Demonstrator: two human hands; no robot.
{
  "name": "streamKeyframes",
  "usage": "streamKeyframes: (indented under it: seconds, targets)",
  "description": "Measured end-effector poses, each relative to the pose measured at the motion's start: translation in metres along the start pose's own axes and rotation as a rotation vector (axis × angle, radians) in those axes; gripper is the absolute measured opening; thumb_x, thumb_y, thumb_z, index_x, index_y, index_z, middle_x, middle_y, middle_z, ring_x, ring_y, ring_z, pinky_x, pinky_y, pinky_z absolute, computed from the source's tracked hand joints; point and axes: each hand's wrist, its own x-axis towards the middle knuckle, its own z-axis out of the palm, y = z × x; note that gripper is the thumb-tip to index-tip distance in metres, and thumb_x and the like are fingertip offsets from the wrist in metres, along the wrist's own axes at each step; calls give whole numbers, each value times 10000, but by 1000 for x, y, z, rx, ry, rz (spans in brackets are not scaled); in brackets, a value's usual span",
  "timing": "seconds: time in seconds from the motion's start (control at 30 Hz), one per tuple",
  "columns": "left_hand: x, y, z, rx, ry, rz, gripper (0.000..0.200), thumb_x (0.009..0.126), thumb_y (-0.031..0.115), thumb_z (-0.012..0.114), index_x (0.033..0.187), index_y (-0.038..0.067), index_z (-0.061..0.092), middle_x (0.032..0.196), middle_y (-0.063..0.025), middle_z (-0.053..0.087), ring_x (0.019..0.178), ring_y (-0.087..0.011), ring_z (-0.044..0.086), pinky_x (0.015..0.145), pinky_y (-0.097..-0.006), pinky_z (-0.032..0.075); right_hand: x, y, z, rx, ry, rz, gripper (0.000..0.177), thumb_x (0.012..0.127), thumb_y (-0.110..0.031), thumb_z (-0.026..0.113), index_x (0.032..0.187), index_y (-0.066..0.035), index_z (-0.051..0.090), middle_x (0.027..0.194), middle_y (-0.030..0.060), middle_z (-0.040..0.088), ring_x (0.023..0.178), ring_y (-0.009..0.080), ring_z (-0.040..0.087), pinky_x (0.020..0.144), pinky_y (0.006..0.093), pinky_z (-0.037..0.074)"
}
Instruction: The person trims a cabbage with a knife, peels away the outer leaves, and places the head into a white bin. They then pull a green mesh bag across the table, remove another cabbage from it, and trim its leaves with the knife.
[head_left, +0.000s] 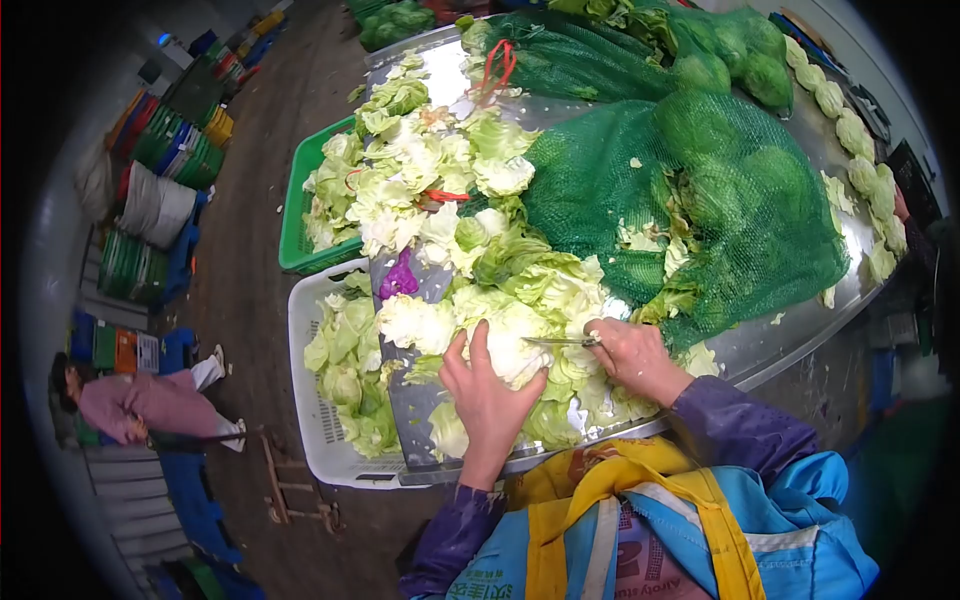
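My left hand (486, 390) grips the near left side of a pale cabbage (518, 352), its thumb and fingers spread around it. In my right hand (632, 358) is a small knife (560, 341), its blade pointing left and lying against the cabbage. Loose green and white cabbage leaves (545, 285) surround both hands on the metal table (420, 400). Just beyond the right hand lies a green mesh sack (740, 230) with several cabbages inside. A purple scrap of netting (398, 276) rests left of the cabbage.
A white basket (302, 400) and a green crate (290, 220), both holding leaves, stand along the table's left side. Several trimmed cabbages (855, 135) line the far right edge. A person (150, 405) walks at left near a cart (295, 480).
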Motion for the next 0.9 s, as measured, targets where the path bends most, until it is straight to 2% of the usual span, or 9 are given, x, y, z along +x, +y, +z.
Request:
streamKeyframes:
  seconds: [0.1, 0.17, 0.3, 0.37, 0.47, 0.53, 0.6, 0.73, 0.9]
  targets:
    - [-3, -5, -5, -110, -13, -44, 843, 599, 290, 811, 1303, 49, 416, 1244, -197, 341, 1135, -379, 338, 946, -488, 334, -3, 35, -1, -79, -34, 49, 111, 855, -152, 567, 946, -89, 556, 830, 104, 616, 664, 315, 601, 561, 392, 477]
    - [-10, -3, -3, -66, -5, -37, 844, 592, 283, 805, 1297, 44, 407, 1231, -195, 346, 1152, -373, 342, 966, -486, 317, 13, 56, -34, 94, 161, 476, 199, 866, -225, 576, 969, -55, 571, 848, 153, 624, 695, 333, 623, 594, 414, 497]
    - [-8, 2, 1, -1, 9, 6, 844, 581, 258, 800, 1291, 39, 399, 1213, -191, 352, 1173, -371, 341, 984, -477, 307, 28, -2, -32, 263, 94, 70, 390, 860, -333, 601, 1121, -46, 560, 978, 185, 609, 888, 331, 616, 744, 403, 509]
    - [-8, 1, 0, -41, 3, 3, 848, 586, 250, 809, 1300, 45, 402, 1227, -193, 341, 1173, -374, 326, 983, -482, 306, 39, -31, -14, 254, 36, 58, 565, 803, -400, 666, 1180, -7, 514, 1008, 205, 607, 899, 326, 616, 742, 397, 508]
    - [-9, -14, -7, -95, -19, -14, 843, 606, 221, 803, 1320, 47, 389, 1251, -187, 344, 1174, -362, 347, 980, -476, 334, 55, -25, 9, 409, -45, 62, 534, 804, -380, 669, 1130, 26, 547, 951, 205, 620, 826, 296, 627, 680, 395, 504]
    - [-7, -23, -14, -133, -16, -28, 836, 622, 200, 789, 1330, 44, 373, 1263, -180, 359, 1175, -346, 382, 980, -465, 362, 63, -16, 5, 590, -208, 304, 379, 830, -272, 649, 1061, 24, 595, 779, 102, 612, 684, 167, 592, 616, 323, 481]
    - [-6, -35, -30, -979, -87, -370, 809, 662, 123, 735, 1357, 37, 329, 1271, -174, 417, 1163, -315, 468, 967, -426, 426, 70, -17, -22, 687, -190, 402, 331, 828, -250, 635, 1010, 25, 609, 723, 63, 590, 612, 125, 546, 560, 295, 453]
    - [-19, -66, -42, -1472, -58, -529, 787, 719, 151, 687, 1395, 67, 293, 1314, -156, 454, 1195, -330, 477, 948, -442, 463, 74, -25, -57, 844, -157, 452, 223, 806, -201, 602, 863, 13, 615, 662, -2, 557, 582, 71, 495, 523, 265, 406]
    - [-20, -62, -43, -2043, -141, -658, 802, 797, 580, 518, 1431, 158, 267, 1433, -89, 364, 1253, -399, 395, 939, -686, 332, 76, -19, -77, 773, -87, 473, 249, 781, -218, 628, 869, 14, 608, 648, -22, 534, 591, 70, 483, 542, 252, 410]
